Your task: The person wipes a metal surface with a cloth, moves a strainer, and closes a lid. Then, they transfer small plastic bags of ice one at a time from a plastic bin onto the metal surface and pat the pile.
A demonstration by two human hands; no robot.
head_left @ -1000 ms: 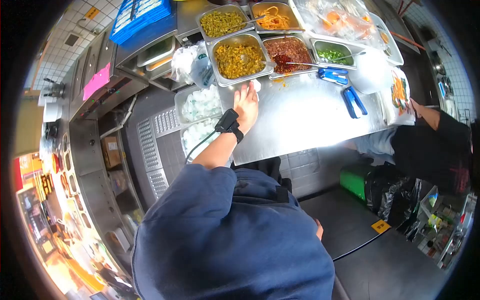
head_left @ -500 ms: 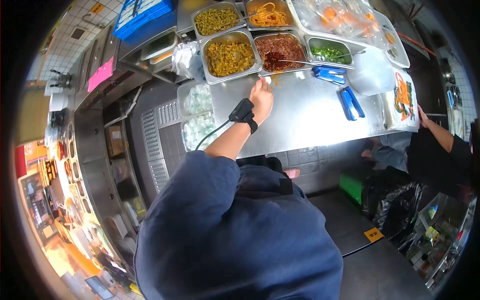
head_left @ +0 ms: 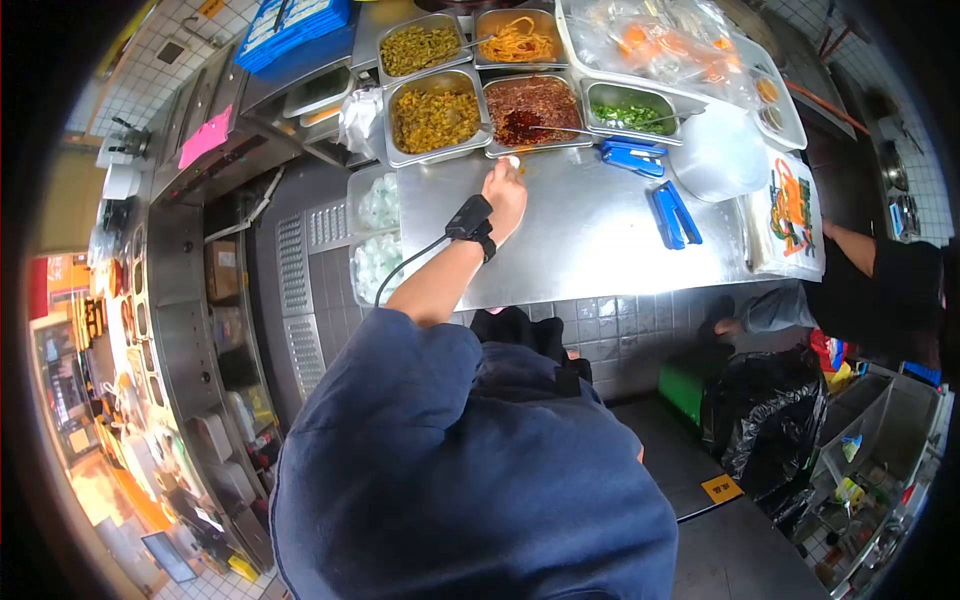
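Observation:
My left hand (head_left: 506,196), with a black device strapped at the wrist, is closed on a small white wad (head_left: 514,161) at the counter's back edge. It is just in front of a steel pan of chopped reddish-brown food (head_left: 540,100) and a pan of yellow-green chopped food (head_left: 425,125). A few orange specks lie on the steel counter (head_left: 600,230) beside the fingers. My right hand cannot be made out; only a sliver of skin shows at the right side of my torso.
Pans of green pieces (head_left: 415,50), orange strips (head_left: 520,42) and chopped greens (head_left: 635,115) stand behind. Two blue staplers (head_left: 675,215), a translucent tub (head_left: 720,155) and printed bags (head_left: 785,225) are rightward. Another person's arm (head_left: 853,248) reaches in. Below stands a black-bagged bin (head_left: 765,410).
The whole view has shifted, so the counter and pans appear further left. My left hand stays by the pans, closed on the white wad. The other person's arm has drawn back slightly.

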